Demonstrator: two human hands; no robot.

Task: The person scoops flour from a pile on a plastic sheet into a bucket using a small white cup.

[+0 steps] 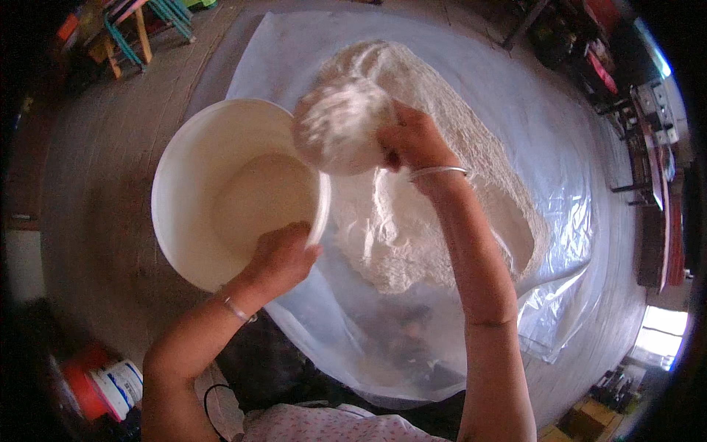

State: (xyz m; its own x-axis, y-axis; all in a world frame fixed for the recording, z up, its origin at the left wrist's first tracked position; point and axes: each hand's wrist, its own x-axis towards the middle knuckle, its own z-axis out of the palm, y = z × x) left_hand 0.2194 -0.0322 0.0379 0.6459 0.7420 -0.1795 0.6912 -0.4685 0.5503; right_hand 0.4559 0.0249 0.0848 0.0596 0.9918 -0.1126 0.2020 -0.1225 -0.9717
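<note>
My left hand [284, 257] grips the near right rim of a large white plastic bucket [188, 182], which is tilted so that its pale inside faces me. In my right hand [414, 138] is a round scoop or bowl [342, 127] heaped with whitish powder, blurred, beside the bucket's right rim. Beneath and to the right lies a big pile of pale powder [475, 132] on a clear plastic sheet [281, 61]. Part of the pile is hollowed out on the near side. The bucket's bottom looks pale; whether powder lies in it cannot be told.
Stools with green metal legs [124, 41] stand at the upper left. A red and white container [119, 387] is at the lower left. Along the right are a table [657, 160] with things on it and a bright window [660, 331]. Bare floor [94, 166] shows left of the bucket.
</note>
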